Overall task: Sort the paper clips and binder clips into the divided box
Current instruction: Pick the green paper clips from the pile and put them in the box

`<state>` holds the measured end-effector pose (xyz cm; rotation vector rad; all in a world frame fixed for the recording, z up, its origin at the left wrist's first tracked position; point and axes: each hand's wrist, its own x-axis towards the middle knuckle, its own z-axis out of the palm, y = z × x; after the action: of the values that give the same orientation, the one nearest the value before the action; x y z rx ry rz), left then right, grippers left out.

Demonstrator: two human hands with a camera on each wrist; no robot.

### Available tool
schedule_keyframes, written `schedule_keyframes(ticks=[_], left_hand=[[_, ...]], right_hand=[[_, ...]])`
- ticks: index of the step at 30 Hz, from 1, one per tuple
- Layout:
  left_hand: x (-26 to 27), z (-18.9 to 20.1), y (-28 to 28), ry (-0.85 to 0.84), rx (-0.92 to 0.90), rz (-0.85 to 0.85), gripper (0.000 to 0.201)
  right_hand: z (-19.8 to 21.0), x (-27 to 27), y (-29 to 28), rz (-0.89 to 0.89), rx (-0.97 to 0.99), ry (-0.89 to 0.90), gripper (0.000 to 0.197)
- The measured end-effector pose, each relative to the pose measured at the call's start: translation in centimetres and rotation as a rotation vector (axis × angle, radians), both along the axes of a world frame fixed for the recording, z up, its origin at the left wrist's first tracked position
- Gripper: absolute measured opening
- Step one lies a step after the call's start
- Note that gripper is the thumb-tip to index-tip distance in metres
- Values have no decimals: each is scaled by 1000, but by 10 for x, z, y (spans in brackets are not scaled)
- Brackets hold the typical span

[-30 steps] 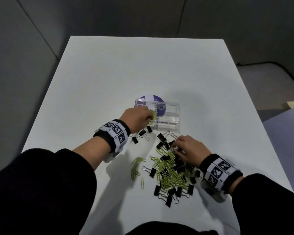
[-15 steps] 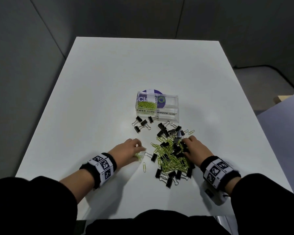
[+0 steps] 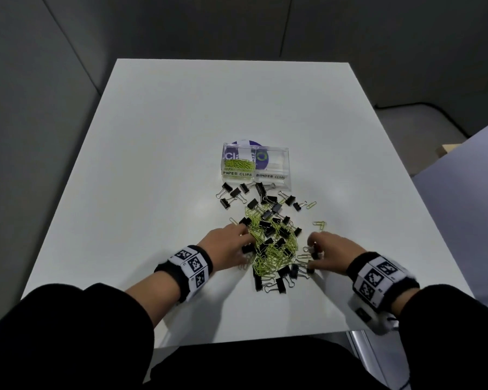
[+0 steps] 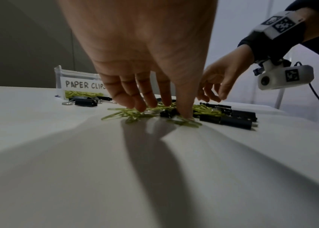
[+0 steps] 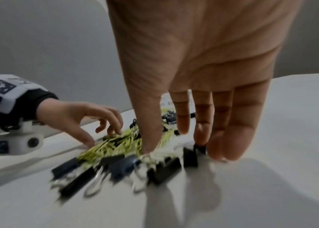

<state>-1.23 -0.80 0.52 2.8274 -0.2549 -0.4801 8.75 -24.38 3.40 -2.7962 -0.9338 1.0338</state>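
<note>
From the head view we see our left hand (image 3: pixel 228 247) and right hand (image 3: pixel 331 252) on either side of the mixed pile (image 3: pixel 271 246) of green paper clips and black binder clips on the white table (image 3: pixel 152 164). Our fingertips are lost among the clips, so we cannot tell from here whether either hand grasps anything. Half a second ago our left hand lay short of the pile's left edge; now it reaches into it, and our right hand has drawn back to the pile's right edge. The clear divided box (image 3: pixel 255 170) stands beyond the pile, green clips in its left half marked PAPER CLIPS, the half marked BINDER CLIPS looking bare.

In the left wrist view our left hand (image 4: pixel 145 61) has its fingers (image 4: pixel 131 98) spread and pointing down, tips touching the green paper clips (image 4: pixel 127 115), the thumb pressing at the pile's near edge. The box (image 4: pixel 76 84) is half hidden behind them.

The right wrist view is blurred. Our right hand (image 5: pixel 203 69) hangs spread over the binder clips (image 5: pixel 164 169), thumb tip down among them; whether it pinches one, we cannot tell.
</note>
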Motion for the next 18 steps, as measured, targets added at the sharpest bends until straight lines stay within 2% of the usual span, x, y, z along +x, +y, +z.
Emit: schedule_keyframes(ticks=[2,6,10,15,18], left_hand=[[1,-3,-3,-13,22,0,42],[3,-7,-5,-22,14,14,37],[1,-5,-5,-44,43,-22,35],[-3,3,0,-44,56,-43,34],[-4,11,5,5,-15,-31,38]], right_hand=[[-7,-10,-6,-4,-1,17,45],[-17,-21,-3,-22,56,-75,37],[-21,-27,12,58,125,-131,30],[-11,-18,25,178,114,-190,28],[3,1,25,196,68,-123,26]])
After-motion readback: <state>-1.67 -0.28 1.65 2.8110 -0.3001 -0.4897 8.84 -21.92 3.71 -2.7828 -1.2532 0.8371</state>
